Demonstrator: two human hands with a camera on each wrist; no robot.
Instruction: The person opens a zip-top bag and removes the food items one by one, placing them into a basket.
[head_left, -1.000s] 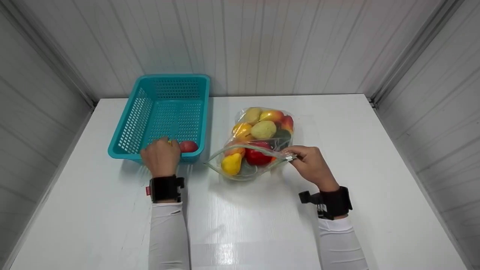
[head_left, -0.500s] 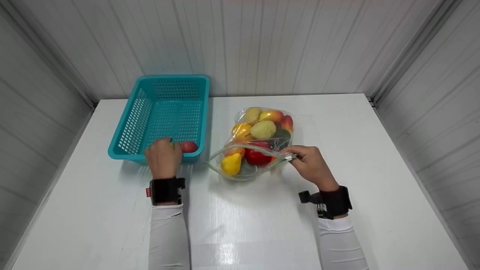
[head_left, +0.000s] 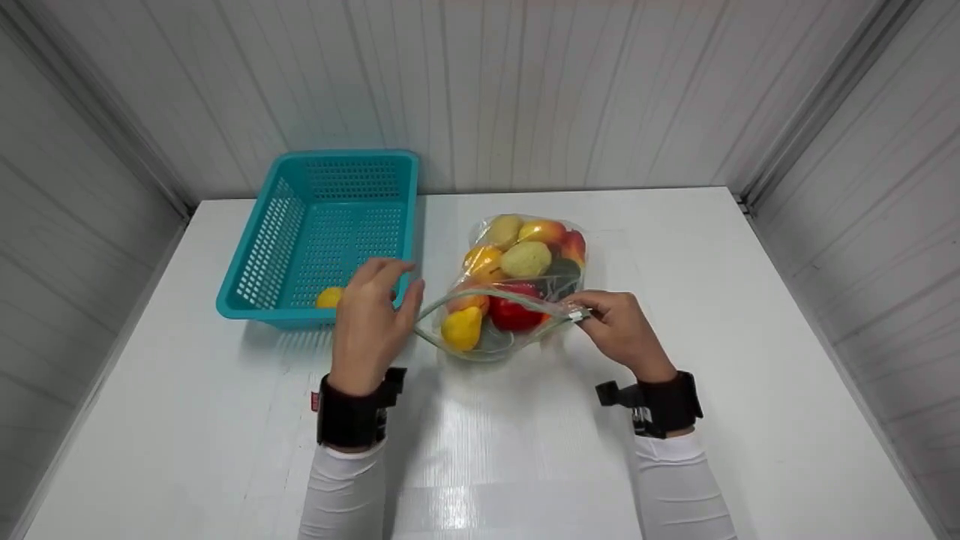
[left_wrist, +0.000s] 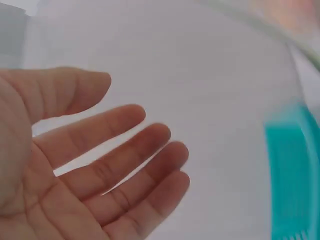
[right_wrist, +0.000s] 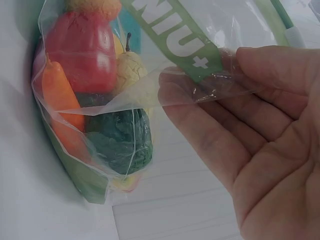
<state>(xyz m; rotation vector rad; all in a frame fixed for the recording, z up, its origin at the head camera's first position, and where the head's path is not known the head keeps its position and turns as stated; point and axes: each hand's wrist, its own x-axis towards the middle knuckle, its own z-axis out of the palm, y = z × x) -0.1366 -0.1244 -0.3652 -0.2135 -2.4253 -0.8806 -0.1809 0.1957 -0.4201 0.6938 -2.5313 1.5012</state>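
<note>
My left hand (head_left: 371,319) hovers over the front right corner of the teal plastic basket (head_left: 225,302). In the left wrist view its fingers (left_wrist: 115,130) are extended, with nothing in them. A yellow fruit (head_left: 328,298) lies at the basket's front; the hand covers most of the red one beside it. My right hand (head_left: 621,330) pinches the clear zip bag (head_left: 499,352) at the right end of its mouth, by the white slider (head_left: 577,316). Through the bag show a yellow pear (head_left: 462,328), a red bell pepper (right_wrist: 90,55), a carrot (right_wrist: 62,92) and several other fruits and vegetables.
Basket and bag stand side by side on a white table (head_left: 517,457), the basket to the left. A panelled wall (head_left: 480,97) rises behind the table, with side walls left and right.
My left hand has come out of the basket and shifted right toward the bag, its fingers opening. The yellow fruit now shows in the basket. My right hand keeps its hold on the bag.
</note>
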